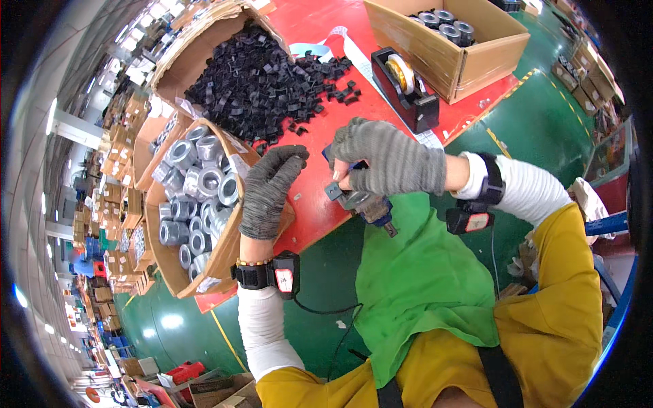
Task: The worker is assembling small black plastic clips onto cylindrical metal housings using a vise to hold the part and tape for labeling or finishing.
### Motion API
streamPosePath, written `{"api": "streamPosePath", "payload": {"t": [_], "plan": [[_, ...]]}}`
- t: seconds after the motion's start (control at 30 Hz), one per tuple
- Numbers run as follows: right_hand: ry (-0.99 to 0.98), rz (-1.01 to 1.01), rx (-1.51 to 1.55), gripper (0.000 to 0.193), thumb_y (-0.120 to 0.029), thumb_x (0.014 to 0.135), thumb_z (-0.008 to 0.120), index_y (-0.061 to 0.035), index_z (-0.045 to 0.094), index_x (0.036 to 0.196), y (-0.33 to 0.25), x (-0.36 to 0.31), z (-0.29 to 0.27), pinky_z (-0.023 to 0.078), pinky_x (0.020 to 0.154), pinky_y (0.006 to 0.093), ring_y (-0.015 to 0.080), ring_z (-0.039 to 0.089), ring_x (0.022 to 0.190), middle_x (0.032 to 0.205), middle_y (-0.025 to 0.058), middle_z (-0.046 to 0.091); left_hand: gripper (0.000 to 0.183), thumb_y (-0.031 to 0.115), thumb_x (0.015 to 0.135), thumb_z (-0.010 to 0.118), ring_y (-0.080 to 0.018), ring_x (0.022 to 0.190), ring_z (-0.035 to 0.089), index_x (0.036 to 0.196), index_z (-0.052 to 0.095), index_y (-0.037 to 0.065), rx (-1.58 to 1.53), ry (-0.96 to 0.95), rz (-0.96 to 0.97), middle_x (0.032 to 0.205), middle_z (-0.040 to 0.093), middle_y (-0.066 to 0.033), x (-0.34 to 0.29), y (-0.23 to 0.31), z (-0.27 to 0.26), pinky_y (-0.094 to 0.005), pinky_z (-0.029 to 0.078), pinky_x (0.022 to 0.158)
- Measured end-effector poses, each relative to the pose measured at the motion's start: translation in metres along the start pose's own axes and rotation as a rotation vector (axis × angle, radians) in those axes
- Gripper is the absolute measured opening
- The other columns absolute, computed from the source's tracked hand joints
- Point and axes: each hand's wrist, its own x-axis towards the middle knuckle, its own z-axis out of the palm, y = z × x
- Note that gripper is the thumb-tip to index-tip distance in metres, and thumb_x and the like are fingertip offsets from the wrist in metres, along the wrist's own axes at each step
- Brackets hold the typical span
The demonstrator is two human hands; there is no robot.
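Currently, the right hand is curling over a metal tool at the red table's edge; whether it is gripping, I cannot tell. Apart from it, the left hand is hovering beside boxed metal sleeves, its grip unclear. Beyond, black clips are spilling out; a tape dispenser is standing near another box.

Striped grey over the gloves; red across the table; black on the clips, silvery on the rings; bright green on the apron, darker on the floor.
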Motion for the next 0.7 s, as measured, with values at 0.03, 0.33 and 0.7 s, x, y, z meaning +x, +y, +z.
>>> {"api": "streamPosePath", "payload": {"t": [0.03,0.33,0.7], "plan": [[-0.004,-0.002,0.002,0.014,-0.019,0.069,0.07,-0.0082,0.066,0.076,-0.001,-0.008,0.001,0.045,0.069,0.0313,0.0208,0.058,0.078,0.078,0.0049,0.063,0.022,0.011,0.083,0.058,-0.0127,0.089,0.055,0.102,0.061,0.001,0.001,-0.002,-0.007,0.096,0.062,-0.0053,-0.004,0.001,0.002,-0.0255,0.043,0.08],[0.401,-0.444,-0.474,0.027,-0.024,0.064,0.072,-0.0174,0.062,0.088,0.008,-0.06,0.028,0.042,0.078,0.0421,0.0282,0.053,0.094,0.109,0.0064,0.057,0.024,0.013,0.086,0.057,-0.0131,0.088,0.056,0.105,0.06,-0.002,0.155,-0.163,0.037,0.095,0.063,-0.0073,-0.019,0.013,0.027,-0.0257,0.045,0.08],[0.354,-0.346,-0.365,0.026,-0.019,0.068,0.071,-0.016,0.062,0.093,0.004,-0.099,0.036,0.044,0.075,0.0397,0.0271,0.054,0.092,0.113,0.0086,0.055,0.038,0.018,0.071,0.071,-0.0221,0.084,0.06,0.102,0.058,0.001,0.901,-0.154,0.227,0.088,0.062,-0.0117,-0.028,0.028,0.063,-0.0324,0.047,0.075]]}}
